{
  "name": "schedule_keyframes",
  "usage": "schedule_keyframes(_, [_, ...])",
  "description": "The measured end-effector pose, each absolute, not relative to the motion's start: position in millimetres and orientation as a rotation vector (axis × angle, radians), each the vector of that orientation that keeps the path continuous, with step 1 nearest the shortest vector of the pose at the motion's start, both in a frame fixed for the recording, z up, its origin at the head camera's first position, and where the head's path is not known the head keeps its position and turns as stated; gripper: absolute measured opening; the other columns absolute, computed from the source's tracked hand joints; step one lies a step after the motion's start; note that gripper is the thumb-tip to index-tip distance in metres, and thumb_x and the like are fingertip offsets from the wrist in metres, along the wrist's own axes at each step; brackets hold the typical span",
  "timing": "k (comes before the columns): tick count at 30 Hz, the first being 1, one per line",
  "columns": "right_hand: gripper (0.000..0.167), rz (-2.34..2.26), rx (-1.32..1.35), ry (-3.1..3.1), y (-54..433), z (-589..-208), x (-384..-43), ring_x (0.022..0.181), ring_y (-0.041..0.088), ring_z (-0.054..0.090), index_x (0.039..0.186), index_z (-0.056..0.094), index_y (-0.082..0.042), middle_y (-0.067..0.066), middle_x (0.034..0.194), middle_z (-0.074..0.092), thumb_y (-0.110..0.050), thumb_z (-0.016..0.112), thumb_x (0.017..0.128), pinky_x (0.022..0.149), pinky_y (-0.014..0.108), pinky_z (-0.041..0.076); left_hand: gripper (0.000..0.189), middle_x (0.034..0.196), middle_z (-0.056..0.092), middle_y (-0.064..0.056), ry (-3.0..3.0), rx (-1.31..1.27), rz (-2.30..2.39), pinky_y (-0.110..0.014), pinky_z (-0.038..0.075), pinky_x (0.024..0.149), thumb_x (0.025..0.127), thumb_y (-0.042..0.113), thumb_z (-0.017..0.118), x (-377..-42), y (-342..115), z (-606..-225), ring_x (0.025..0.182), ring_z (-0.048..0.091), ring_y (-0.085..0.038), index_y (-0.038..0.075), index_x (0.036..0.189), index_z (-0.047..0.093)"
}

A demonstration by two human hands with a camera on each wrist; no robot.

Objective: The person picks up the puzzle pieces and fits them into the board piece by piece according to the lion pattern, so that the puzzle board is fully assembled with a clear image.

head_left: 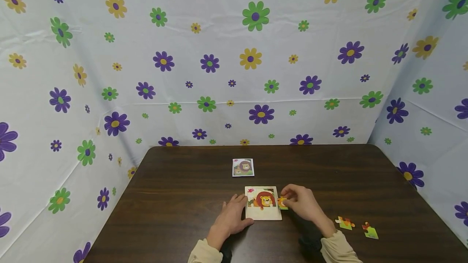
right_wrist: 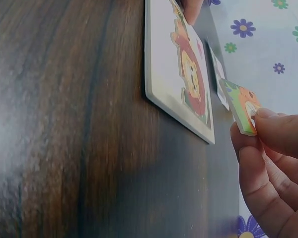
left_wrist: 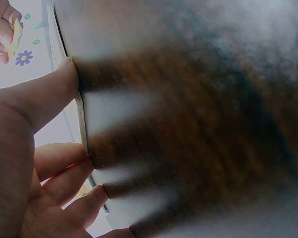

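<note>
A square puzzle board (head_left: 264, 214) lies on the dark table, its upper part filled with joined pieces that form a lion; the lower strip is bare and pale. My left hand (head_left: 230, 215) rests at the board's left edge, fingers spread and fairly straight, thumb by the lower corner. Just off the board's right edge, my right hand (head_left: 301, 201) pinches a puzzle piece (right_wrist: 245, 106) between thumb and fingers. That piece, green and orange, is held up above the table in the right wrist view.
Two loose puzzle pieces, one (head_left: 345, 223) nearer the board and another (head_left: 371, 231) farther right, lie on the table (head_left: 175, 186). Behind the board is a small lion picture card (head_left: 243, 167). A flowered cloth (head_left: 219, 35) hangs behind and at the sides.
</note>
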State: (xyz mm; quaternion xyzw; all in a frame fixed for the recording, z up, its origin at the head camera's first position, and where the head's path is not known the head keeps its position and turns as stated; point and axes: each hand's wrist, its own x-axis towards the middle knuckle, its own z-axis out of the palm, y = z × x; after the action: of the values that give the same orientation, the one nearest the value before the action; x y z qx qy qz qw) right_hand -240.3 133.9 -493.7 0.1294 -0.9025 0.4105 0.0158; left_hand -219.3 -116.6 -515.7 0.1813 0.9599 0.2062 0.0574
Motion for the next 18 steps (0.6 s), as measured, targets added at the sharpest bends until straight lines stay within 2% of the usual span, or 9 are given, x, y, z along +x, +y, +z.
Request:
schedule_keyframes(12, [0.017,1.325,0.456,-2.794,118.1,-501.3,-237.4,0.066,0.011,0.059,0.088,0.067,-0.006,0.001,0.08,0.064,0.003,0.075,0.076,0.058,0.023,0.049,0.068,0.138,0.051,-0.015,2.915,0.552,0.616,-0.069,0.033,0.095,0.08,0.038,0.076,-220.0,-116.2,-516.4,0.131,0.042,-0.038,0.003,0.134,0.053])
schedule_keyframes(18, [0.017,1.393,0.421,-2.802,108.6,-508.0,-234.8,0.071,0.012,0.061,0.089,0.066,-0.005,0.001,0.084,0.066,0.001,0.076,0.076,0.06,0.021,0.051,0.068,0.138,0.051,-0.014,2.911,0.541,0.606,-0.068,0.033,0.096,0.081,0.039,0.075,-220.1,-115.6,-517.3,0.131,0.041,-0.038,0.004,0.134,0.053])
